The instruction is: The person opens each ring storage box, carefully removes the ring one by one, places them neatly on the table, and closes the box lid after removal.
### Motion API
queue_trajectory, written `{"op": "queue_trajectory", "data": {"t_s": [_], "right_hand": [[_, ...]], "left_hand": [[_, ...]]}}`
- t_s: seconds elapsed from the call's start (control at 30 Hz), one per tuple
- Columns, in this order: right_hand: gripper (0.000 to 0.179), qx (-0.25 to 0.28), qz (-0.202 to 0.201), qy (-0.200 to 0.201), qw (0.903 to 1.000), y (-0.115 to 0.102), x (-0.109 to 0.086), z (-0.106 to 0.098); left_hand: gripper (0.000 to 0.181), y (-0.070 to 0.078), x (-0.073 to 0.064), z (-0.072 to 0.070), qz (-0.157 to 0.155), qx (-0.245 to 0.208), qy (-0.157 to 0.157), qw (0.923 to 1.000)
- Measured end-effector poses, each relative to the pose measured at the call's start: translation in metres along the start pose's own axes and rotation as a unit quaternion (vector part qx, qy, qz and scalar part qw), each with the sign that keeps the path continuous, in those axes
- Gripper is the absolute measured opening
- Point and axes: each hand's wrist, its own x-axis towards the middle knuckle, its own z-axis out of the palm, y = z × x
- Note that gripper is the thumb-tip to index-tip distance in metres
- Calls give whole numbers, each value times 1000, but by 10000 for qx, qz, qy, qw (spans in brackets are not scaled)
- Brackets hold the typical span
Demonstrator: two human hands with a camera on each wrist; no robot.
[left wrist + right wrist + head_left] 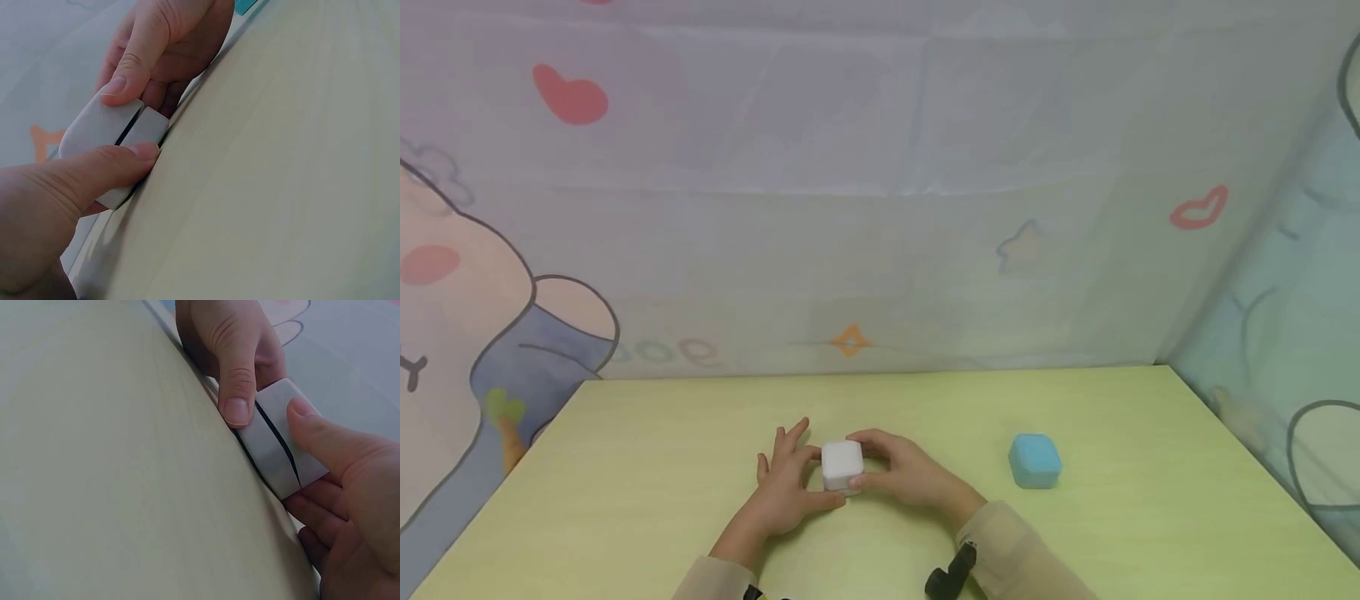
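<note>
A small white box (842, 463) with rounded corners stands on the table between both hands. In the right wrist view a dark gap runs between its upper part (278, 403) and lower part (265, 447). My left hand (781, 500) pinches the lower part, its thumb on the near face; in the head view its outer fingers spread away from the box. With thumb and fingers, my right hand (910, 475) grips the upper part from the right side. The far faces of the box are hidden.
A light-blue rounded box (1035, 461) sits on the yellow-green table (647, 475), to the right of the hands. Behind the table's far edge hangs a printed cloth (850, 250), with another cloth panel (1292, 333) at the right. A black device (951, 573) shows at the right sleeve.
</note>
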Motion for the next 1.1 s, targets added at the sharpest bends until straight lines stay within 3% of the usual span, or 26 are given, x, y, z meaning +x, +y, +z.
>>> {"op": "queue_trajectory", "data": {"t_s": [0.4, 1.1], "right_hand": [[60, -344, -25, 57, 9994, -1, 1, 2], [55, -519, 79, 142, 9985, -6, 1, 2]], "left_hand": [[55, -1, 1, -1, 63, -31, 19, 10000], [53, -1, 2, -2, 56, -40, 26, 10000]]}}
